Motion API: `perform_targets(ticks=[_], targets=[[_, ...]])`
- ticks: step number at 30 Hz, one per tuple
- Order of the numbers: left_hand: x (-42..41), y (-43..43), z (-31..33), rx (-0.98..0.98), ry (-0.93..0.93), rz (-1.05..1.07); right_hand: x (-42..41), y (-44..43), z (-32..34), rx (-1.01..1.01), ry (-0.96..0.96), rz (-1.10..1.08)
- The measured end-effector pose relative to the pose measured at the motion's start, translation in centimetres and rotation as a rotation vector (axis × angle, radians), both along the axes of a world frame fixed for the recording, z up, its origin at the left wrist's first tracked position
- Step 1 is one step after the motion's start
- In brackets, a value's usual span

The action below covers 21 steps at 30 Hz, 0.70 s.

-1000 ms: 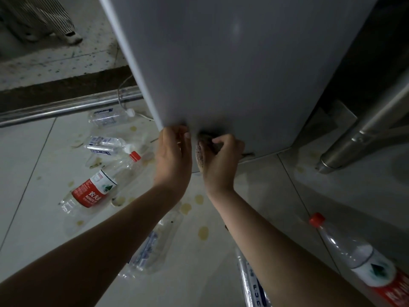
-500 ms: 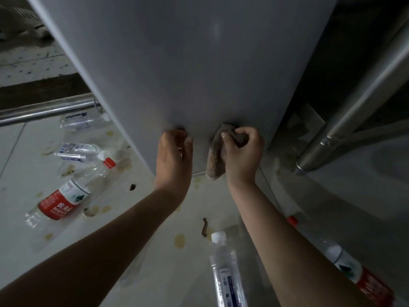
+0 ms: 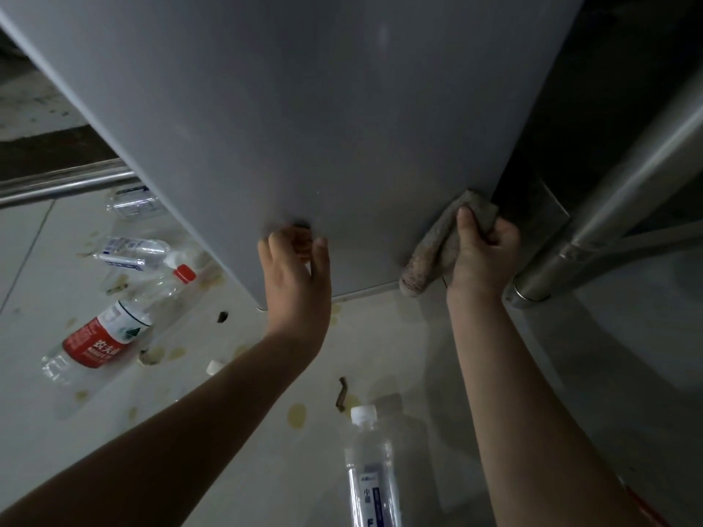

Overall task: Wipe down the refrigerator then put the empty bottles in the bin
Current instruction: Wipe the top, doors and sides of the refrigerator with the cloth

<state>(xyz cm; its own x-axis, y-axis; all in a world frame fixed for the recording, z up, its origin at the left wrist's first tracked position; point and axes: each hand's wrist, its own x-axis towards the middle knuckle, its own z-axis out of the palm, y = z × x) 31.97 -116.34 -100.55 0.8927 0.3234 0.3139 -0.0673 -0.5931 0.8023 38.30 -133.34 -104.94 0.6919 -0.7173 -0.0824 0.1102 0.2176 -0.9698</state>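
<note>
The right hand [image 3: 483, 256] grips a bunched cloth [image 3: 433, 249], fingers curled round it, and presses it to the lower right corner of the refrigerator [image 3: 304, 108] front, just above its bottom edge. The cloth's long axis runs slantwise, from a loose end hanging at the bottom edge up to the right edge of the panel. From this hand nearly all the panel lies up and to the left, so the next wiping pass probably has to run that way or along the bottom edge. The left hand [image 3: 296, 275] rests near the middle of that bottom edge with its fingers close together against the panel; I cannot tell whether they pinch anything. The bottles still lie on the floor [image 3: 380, 348], so that step is not yet begun. A white-capped bottle [image 3: 371, 477] lies between the forearms, nearer the right arm, its long axis and cap pointing toward the refrigerator's bottom edge. A red-labelled bottle [image 3: 106, 332] lies to the left, nearer the left hand, its red cap aimed at the refrigerator's lower left corner.
</note>
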Motion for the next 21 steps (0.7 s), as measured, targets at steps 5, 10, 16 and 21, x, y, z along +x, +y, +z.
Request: perform_targets(ticks=[5,10,16,21], targets=[[-0.1,-0.2,0.0,0.018,0.027,0.006,0.1,-1.4,-2.2,0.082,0.083,0.034],[0.0,-0.5,0.4,-0.006,0.076,0.018,0.2,-1.5,-1.7,0.038,0.064,0.069],[0.0,-0.3,0.4,0.024,0.089,-0.014,0.3,-1.6,-1.4,-0.057,0.044,0.108],[-0.2,-0.4,0.8,0.002,0.111,-0.033,-0.5,-1.5,-2.5,-0.029,0.186,0.110]])
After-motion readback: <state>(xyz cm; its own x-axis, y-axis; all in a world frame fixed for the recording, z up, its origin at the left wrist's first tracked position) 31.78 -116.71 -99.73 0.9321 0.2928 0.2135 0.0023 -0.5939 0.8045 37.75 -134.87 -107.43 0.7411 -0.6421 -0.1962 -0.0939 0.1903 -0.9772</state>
